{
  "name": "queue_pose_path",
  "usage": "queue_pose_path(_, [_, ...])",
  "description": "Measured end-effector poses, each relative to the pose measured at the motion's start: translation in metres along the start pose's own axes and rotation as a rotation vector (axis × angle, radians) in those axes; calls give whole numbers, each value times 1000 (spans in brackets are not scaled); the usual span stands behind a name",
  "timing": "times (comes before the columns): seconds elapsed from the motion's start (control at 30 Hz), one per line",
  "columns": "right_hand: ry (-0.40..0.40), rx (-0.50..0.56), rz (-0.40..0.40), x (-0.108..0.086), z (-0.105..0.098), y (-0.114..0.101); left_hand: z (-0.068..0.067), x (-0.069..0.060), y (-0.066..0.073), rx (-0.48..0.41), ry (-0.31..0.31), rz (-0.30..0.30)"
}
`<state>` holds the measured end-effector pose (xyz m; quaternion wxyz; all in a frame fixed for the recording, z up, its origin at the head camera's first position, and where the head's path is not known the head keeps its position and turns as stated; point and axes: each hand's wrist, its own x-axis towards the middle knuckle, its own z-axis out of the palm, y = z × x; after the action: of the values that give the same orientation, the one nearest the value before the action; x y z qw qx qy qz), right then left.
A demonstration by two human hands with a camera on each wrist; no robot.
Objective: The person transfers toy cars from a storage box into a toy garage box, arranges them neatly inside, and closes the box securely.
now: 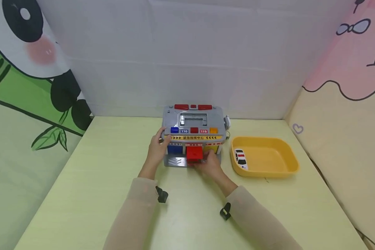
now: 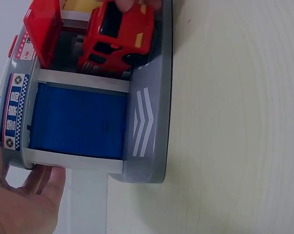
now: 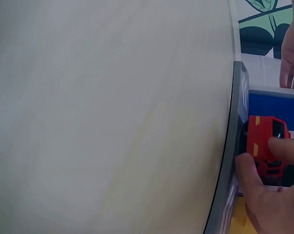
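Note:
A grey toy station [image 1: 172, 119] stands against the back wall, with a blue door [image 2: 78, 122], a raised red door [image 2: 43, 29] in the middle and a yellow door [image 3: 242, 219]. My left hand [image 1: 156, 151] [image 2: 25, 204] grips the station's left side. Half inside the middle bay sits a red toy vehicle [image 2: 120, 36] [image 3: 261, 136], tilted on the grey ramp. The thumb and a finger of my right hand [image 1: 210, 165] [image 3: 276, 204] pinch this vehicle at its outer end.
To the right of the station lies a yellow tray [image 1: 268, 156] with a white toy car [image 1: 241, 159] at its left end. A white handset-like part [image 1: 227, 122] with a coiled cord hangs on the station's right side.

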<state>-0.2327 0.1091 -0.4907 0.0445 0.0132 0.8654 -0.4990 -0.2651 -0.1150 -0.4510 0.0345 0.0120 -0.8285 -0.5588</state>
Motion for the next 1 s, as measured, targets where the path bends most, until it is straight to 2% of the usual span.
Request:
queue_pose_path(0.07, [17, -39, -8, 2, 1, -2, -1, 0, 1, -5, 0, 3])
queue_pose_path(0.13, [19, -55, 18, 2, 1, -4, -2, 0, 2, -3, -5, -3])
queue_pose_path(0.27, [-17, -55, 54, 2, -1, -6, -2, 1, 2, 5, 2, -15])
queue_pose_path(0.57, [-30, -36, 17, 2, -4, -7, 0, 1, 1, 6, -6, -13])
queue_pose_path(0.77, [-51, -44, -48, 1, -5, -8, -1, 2, 1, 7, 7, -12])
queue_pose_path(1.0, [-146, 71, 7, 1, -9, -8, -2, 2, 2, 4, 3, -19])
